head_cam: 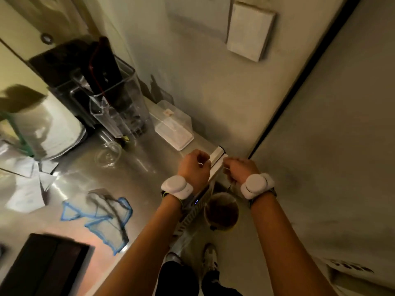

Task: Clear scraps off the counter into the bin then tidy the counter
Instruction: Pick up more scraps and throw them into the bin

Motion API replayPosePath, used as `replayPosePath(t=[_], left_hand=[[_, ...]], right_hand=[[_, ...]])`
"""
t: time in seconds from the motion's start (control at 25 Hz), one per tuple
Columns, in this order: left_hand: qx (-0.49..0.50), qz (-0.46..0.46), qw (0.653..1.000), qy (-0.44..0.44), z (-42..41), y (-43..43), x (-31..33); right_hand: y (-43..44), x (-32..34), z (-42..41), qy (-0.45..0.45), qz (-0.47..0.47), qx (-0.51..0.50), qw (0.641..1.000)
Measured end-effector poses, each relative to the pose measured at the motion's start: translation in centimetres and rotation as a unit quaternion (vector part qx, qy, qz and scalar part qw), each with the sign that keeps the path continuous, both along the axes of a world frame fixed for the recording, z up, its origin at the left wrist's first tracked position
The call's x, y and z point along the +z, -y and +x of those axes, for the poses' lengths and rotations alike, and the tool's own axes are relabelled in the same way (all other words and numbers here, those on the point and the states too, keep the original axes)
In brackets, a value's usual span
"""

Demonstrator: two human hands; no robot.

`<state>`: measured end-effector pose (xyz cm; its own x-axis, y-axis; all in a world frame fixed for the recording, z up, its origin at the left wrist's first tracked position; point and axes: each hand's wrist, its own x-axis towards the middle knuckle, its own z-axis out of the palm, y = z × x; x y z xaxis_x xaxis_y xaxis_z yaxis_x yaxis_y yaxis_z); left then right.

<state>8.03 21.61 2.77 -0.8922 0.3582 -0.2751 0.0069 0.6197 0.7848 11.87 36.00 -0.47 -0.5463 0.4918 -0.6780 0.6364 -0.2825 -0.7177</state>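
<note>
My left hand (193, 165) and my right hand (239, 169) are both curled into fists at the right end of the steel counter (136, 167), on either side of its corner. A small pale scrap (201, 163) shows in my left fingers. A thin strand (229, 180) hangs from my right fist. Directly below, on the floor, stands the round bin (221, 210) with a brown liner. On the counter lie a crumpled clear bag with blue edges (100, 214) and several paper scraps (27, 184) at the left.
A blender jug (119, 103), a white lidded container (173, 124) and a clear round lid (108, 154) sit near the wall. A stack of white tubs (44, 129) stands at the left, a dark box (42, 263) at the front left. A wall closes the right side.
</note>
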Motion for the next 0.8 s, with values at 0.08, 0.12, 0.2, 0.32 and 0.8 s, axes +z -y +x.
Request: replayPosePath(t=[0.08,0.12,0.2,0.32,0.8], left_hand=[[0.040,0.011,0.999,-0.010,-0.6,2.0,0.6],[0.057,0.013,0.998,-0.012,-0.9,3.1,0.7],[0.087,0.011,0.996,-0.017,-1.5,5.5,0.8],[0.132,-0.003,0.991,-0.034,-2.7,9.6,0.6],[0.206,-0.091,0.972,-0.065,-9.6,22.7,-1.1]], right_hand=[[2.1,0.7,-1.7,-0.005,0.001,0.037,0.999],[3.2,0.9,-2.5,-0.011,-0.002,0.048,0.999],[5.5,1.0,-3.9,-0.023,-0.004,0.081,0.996],[9.4,0.9,-5.6,-0.021,-0.003,0.134,0.991],[21.0,-0.1,-13.8,-0.061,0.067,0.317,0.944]])
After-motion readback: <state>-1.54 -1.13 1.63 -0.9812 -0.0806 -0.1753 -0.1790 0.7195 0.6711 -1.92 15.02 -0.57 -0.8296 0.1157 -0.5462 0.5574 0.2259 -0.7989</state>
